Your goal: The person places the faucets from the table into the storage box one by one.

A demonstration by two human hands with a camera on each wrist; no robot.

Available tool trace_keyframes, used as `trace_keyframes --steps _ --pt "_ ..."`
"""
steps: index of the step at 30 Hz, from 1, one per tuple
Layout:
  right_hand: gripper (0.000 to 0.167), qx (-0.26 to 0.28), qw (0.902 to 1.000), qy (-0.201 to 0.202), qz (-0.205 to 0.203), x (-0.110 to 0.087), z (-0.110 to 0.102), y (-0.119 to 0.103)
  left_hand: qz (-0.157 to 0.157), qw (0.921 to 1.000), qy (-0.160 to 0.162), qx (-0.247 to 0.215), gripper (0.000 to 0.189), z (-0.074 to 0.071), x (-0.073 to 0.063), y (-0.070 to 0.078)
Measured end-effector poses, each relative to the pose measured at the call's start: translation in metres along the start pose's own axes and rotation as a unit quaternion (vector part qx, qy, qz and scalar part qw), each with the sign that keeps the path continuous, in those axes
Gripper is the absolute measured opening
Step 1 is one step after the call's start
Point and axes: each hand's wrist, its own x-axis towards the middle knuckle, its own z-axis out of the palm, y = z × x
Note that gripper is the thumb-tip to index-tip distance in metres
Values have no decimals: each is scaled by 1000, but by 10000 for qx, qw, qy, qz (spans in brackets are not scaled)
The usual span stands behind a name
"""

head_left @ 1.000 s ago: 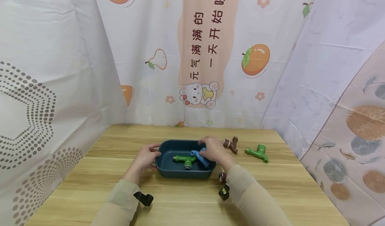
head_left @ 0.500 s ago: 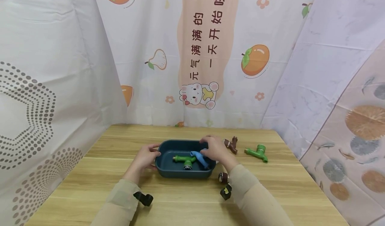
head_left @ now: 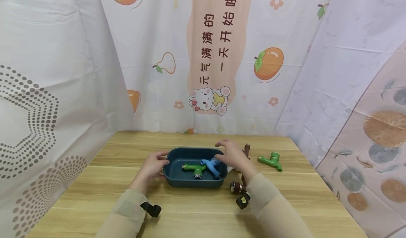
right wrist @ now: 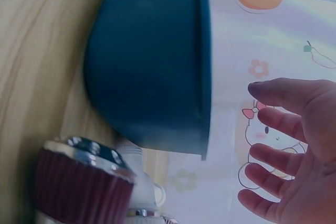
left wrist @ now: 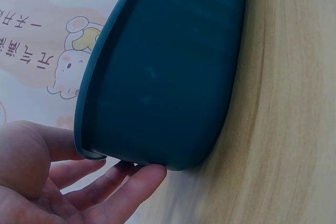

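Observation:
A dark teal basin (head_left: 195, 183) stands on the table. My left hand (head_left: 153, 166) grips its left end, thumb at the rim and fingers against the outer wall in the left wrist view. Inside the basin lie a green faucet (head_left: 195, 168) and, at the right, a blue faucet (head_left: 211, 168). My right hand (head_left: 233, 156) hovers at the basin's right end, holding nothing. Its fingers (right wrist: 278, 158) are spread apart in the right wrist view. Nearby, a brown faucet with a ribbed handle (right wrist: 84, 184) lies beside the basin, in front of a white faucet (right wrist: 144, 192).
Behind my right hand, another brown faucet (head_left: 247, 150) is partly covered. Farther right a second green faucet (head_left: 273, 160) lies on the wooden table (head_left: 190, 217). Printed curtains (head_left: 152, 107) enclose the table at the back and sides.
My right hand has let go of the blue faucet, which now rests in the basin, and has moved up and right. The left hand stays at the basin's left end.

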Motion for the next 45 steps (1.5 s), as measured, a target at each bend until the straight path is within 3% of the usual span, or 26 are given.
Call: trace_keyframes --steps 27,37,45 --pt "47 1029 9946 71 -114 -23 -42 25 25 10000 3 -47 46 0 0 -1" --pt "47 669 9973 260 -125 -32 -56 30 -22 10000 -15 -68 46 1 -1 0" --pt "52 738 9970 233 -54 -38 -66 35 -22 9998 -71 -170 47 0 -2 1"
